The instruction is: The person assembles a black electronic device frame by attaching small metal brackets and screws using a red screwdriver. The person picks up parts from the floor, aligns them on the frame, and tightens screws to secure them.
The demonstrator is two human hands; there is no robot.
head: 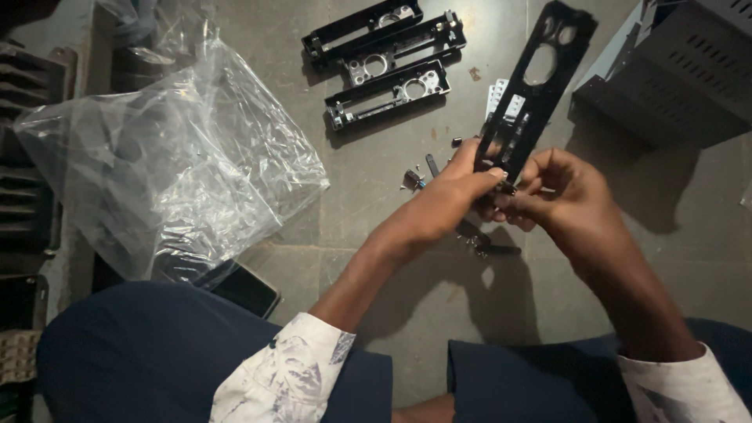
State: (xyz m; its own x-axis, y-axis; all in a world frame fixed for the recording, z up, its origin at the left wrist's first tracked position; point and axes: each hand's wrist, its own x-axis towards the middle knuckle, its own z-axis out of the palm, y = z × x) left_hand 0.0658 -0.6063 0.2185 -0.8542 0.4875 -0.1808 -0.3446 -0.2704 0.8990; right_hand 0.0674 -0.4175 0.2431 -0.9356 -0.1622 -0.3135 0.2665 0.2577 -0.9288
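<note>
Left hand [462, 184] and right hand [560, 192] clasping 1 long black plate [533, 86] at its lower end, mid-assembly; steady fingertip alignment of small hardware apparently needed.

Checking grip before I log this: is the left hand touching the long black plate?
Touching: the head view shows the left hand with fingers wrapped on the long black plate.
</note>
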